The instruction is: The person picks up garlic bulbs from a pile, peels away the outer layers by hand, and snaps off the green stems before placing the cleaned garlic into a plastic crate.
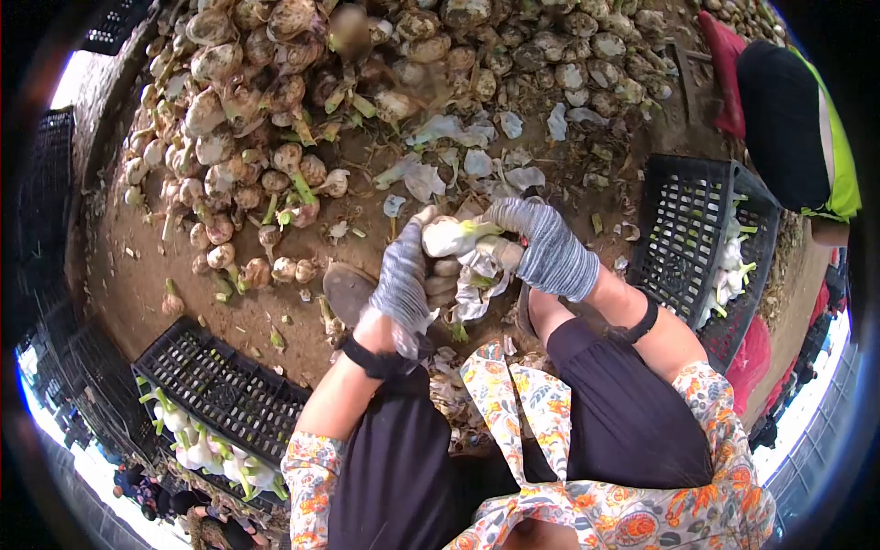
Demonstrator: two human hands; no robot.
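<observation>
A white garlic bulb (446, 236) is held between my two hands, in front of my knees. My left hand (410, 266), in a grey knit glove, is closed around the bulb's rounded side. On the stem side, my right hand (543, 240), gloved the same way, has its fingers closed on the pale green stem (478, 227). Loose papery garlic skin (478, 280) hangs below the right fingers. Just what the right fingertips pinch is partly hidden.
A big heap of unpeeled garlic (266, 101) spreads ahead and left. Shed skins (477, 165) litter the soil. Black crates holding white garlic stand at right (683, 220) and lower left (225, 376). Another person (788, 128) is at upper right.
</observation>
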